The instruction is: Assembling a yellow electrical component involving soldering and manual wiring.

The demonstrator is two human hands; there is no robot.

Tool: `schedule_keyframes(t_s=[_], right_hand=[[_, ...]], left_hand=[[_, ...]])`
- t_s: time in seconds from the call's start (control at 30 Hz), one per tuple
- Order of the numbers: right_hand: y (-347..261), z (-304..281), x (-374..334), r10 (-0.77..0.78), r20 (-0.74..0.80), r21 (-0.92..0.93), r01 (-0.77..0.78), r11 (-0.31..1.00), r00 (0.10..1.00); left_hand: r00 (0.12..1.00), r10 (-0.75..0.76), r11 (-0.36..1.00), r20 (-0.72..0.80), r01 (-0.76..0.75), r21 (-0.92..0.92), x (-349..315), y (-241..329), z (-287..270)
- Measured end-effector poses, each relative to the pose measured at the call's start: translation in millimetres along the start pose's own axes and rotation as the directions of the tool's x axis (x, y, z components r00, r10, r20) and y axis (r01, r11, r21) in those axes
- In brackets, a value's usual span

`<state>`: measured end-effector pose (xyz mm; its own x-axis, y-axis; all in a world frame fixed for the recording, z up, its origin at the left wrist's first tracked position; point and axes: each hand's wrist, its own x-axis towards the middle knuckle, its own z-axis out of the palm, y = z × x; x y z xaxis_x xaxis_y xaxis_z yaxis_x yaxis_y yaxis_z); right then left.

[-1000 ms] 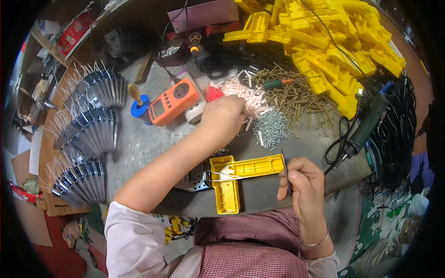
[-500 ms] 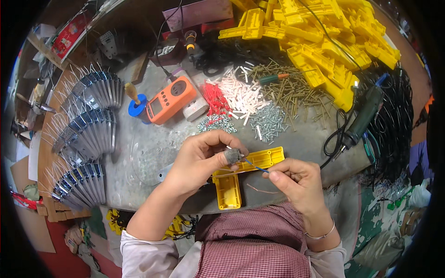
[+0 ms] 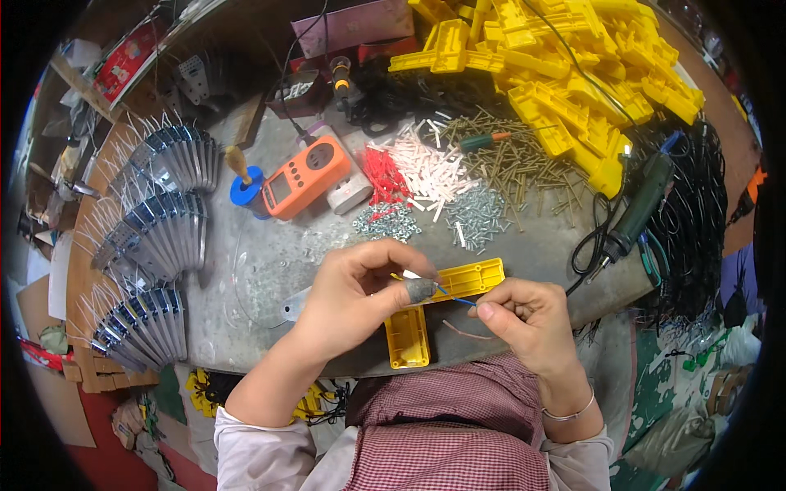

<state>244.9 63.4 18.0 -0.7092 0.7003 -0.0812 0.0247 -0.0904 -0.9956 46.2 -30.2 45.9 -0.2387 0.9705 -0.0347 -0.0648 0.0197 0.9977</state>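
A yellow L-shaped plastic housing (image 3: 408, 337) lies on the grey metal table (image 3: 262, 270) right in front of me. My left hand (image 3: 356, 293) is curled over the housing's corner. Its thumb wears a grey cover and its fingertips pinch a small white sleeve (image 3: 410, 275). My right hand (image 3: 524, 315) is just to the right, pinching a thin blue wire (image 3: 455, 298) that runs toward the left fingertips. A thin reddish wire (image 3: 468, 333) lies loose on the table under my right hand.
Behind the housing lie white sleeves (image 3: 430, 168), red sleeves (image 3: 381, 176), small silver screws (image 3: 475, 217) and long brass screws (image 3: 524, 159). An orange meter (image 3: 304, 176) and a blue spool (image 3: 244, 188) sit at left; wired metal parts (image 3: 155, 237) further left. Yellow housings (image 3: 573, 74), a green tool (image 3: 643, 204) and black cables (image 3: 696, 213) fill the right.
My left hand came back from the white sleeve pile to the yellow housing. Both hands have closed in together over its corner, and the blue wire now stretches between them.
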Motion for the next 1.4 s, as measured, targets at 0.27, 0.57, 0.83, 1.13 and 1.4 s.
schedule_keyframes(t_s=[0.27,0.57,0.83,1.13,1.4], right_hand=[[-12.1,-10.3,-10.8,0.048,-0.053,-0.09,-0.053,0.995,0.997],[-9.2,-11.3,3.8,-0.078,0.132,0.018,0.077,0.997,0.988],[-1.9,-16.0,0.3,-0.082,0.153,0.101,0.067,0.993,0.985],[7.3,-11.2,-0.7,-0.129,0.145,0.143,0.108,0.984,0.981],[0.7,-4.0,3.7,-0.063,-0.017,-0.039,0.063,0.997,0.998]], left_hand=[[0.976,0.171,0.894,0.136,-0.212,0.395,-5.0,4.2,9.9],[0.991,-0.089,0.969,0.101,0.11,-0.223,0.5,-14.3,-1.9],[0.981,-0.104,0.931,0.163,0.153,-0.33,-0.7,-15.6,6.7],[0.966,-0.058,0.869,0.252,0.173,-0.464,-5.0,-20.2,7.6],[0.996,-0.076,0.958,0.047,0.086,-0.272,-8.5,-5.4,11.4]])
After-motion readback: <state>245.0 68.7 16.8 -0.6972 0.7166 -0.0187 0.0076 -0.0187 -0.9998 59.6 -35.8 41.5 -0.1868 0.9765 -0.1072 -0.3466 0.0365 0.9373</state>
